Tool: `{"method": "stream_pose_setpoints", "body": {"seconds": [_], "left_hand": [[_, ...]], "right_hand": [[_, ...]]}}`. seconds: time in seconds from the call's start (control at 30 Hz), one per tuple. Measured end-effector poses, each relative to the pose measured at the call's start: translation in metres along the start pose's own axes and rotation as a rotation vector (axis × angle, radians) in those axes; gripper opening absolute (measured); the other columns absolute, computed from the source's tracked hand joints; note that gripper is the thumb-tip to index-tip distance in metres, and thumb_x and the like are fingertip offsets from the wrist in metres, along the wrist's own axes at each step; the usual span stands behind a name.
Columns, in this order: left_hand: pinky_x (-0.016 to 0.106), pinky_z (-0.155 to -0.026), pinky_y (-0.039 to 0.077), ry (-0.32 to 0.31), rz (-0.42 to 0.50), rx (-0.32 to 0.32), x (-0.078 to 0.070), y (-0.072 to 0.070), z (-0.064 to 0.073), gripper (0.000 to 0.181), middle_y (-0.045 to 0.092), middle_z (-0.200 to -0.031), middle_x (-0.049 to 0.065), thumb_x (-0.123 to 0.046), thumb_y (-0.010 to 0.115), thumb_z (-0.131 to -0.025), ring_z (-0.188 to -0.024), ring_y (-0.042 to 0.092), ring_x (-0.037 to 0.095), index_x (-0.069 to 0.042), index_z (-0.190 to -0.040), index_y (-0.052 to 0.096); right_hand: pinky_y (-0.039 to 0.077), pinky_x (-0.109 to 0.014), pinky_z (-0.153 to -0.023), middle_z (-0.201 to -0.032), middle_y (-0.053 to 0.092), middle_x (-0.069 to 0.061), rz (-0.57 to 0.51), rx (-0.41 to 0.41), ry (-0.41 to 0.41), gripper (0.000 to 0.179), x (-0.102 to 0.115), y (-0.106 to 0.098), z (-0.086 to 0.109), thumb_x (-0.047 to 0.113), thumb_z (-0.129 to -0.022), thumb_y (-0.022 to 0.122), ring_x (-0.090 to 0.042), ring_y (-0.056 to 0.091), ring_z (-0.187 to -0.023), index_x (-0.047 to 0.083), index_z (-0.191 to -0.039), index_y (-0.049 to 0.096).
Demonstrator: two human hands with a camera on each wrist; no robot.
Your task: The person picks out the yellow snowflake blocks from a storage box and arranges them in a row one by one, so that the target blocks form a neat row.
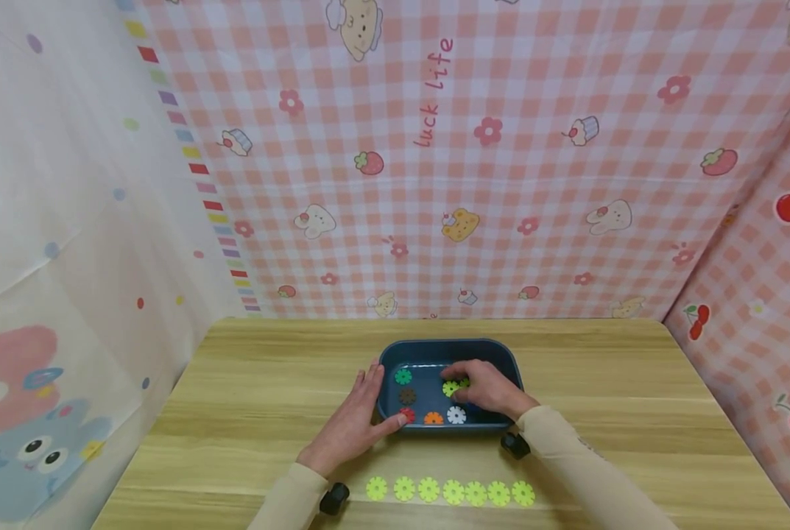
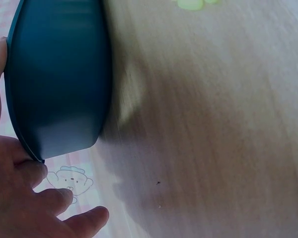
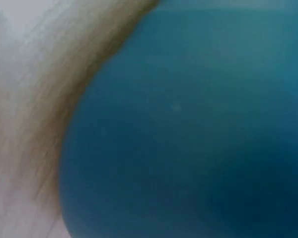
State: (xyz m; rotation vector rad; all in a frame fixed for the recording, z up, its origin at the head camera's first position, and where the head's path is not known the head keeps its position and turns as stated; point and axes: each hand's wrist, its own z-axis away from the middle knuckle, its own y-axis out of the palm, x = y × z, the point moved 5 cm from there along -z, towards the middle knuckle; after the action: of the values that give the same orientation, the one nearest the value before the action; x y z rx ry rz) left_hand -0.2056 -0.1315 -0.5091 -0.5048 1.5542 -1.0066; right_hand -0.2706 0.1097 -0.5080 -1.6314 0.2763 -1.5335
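A dark blue plastic tray [image 1: 448, 427] holds small notched plastic discs: a green disc [image 1: 403, 377], a brown disc [image 1: 407, 396], a red disc [image 1: 408, 415], an orange disc [image 1: 433, 418], a white disc [image 1: 456, 415] and yellow-green discs [image 1: 450, 388]. My left hand [image 1: 351, 419] rests at its left end, fingers along the side and thumb over the front rim; in the left wrist view, extended fingers [image 2: 54, 198] reach past the rim. Inside the tray, my right hand [image 1: 490, 388] is at the yellow-green discs, thumb and index finger apart around one.
Several yellow-green discs [image 1: 453, 492] lie in a row on the wooden table [image 1: 255, 397], in front of the tray. A pink checked cloth [image 1: 461, 177] hangs behind the table. The tray's blue wall [image 3: 188, 124] fills most of the right wrist view.
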Motion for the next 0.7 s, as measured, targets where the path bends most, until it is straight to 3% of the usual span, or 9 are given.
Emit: {"method": "stream_pose_setpoints", "body": {"seconds": [0.13, 0.43, 0.7], "left_hand": [[0.060, -0.122, 0.024, -0.005, 0.004, 0.001, -0.0001, 0.0000, 0.0000, 0.099, 0.011, -0.174, 0.010, -0.058, 0.065, -0.097, -0.158, 0.010, 0.040, -0.007, -0.166, 0.016], [0.060, -0.122, 0.023, -0.007, 0.004, -0.001, 0.0000, 0.0005, 0.0011, 0.099, 0.010, -0.174, 0.009, -0.058, 0.065, -0.097, -0.158, 0.009, 0.039, -0.008, -0.167, 0.016], [0.059, -0.122, 0.024, 0.000, 0.004, -0.002, 0.0010, 0.0008, 0.0002, 0.100, 0.011, -0.174, 0.010, -0.060, 0.064, -0.097, -0.158, 0.010, 0.039, -0.009, -0.167, 0.015]], "right_hand": [[0.054, -0.047, -0.096, -0.120, 0.067, -0.008, 0.064, -0.039, -0.039, 0.038, -0.0012, -0.0004, -0.0029, 0.002, -0.086, 0.083, -0.026, 0.062, -0.109, 0.006, -0.123, 0.075], [0.050, -0.047, -0.100, -0.108, 0.066, -0.004, 0.196, -0.039, -0.082, 0.030, -0.0018, 0.0032, -0.0058, 0.004, -0.083, 0.086, -0.024, 0.060, -0.107, 0.003, -0.112, 0.078], [0.051, -0.048, -0.094, -0.103, 0.064, -0.004, 0.246, -0.030, -0.120, 0.028, 0.0017, 0.0043, -0.0071, 0.008, -0.080, 0.085, -0.024, 0.058, -0.099, 0.005, -0.106, 0.075]]}}
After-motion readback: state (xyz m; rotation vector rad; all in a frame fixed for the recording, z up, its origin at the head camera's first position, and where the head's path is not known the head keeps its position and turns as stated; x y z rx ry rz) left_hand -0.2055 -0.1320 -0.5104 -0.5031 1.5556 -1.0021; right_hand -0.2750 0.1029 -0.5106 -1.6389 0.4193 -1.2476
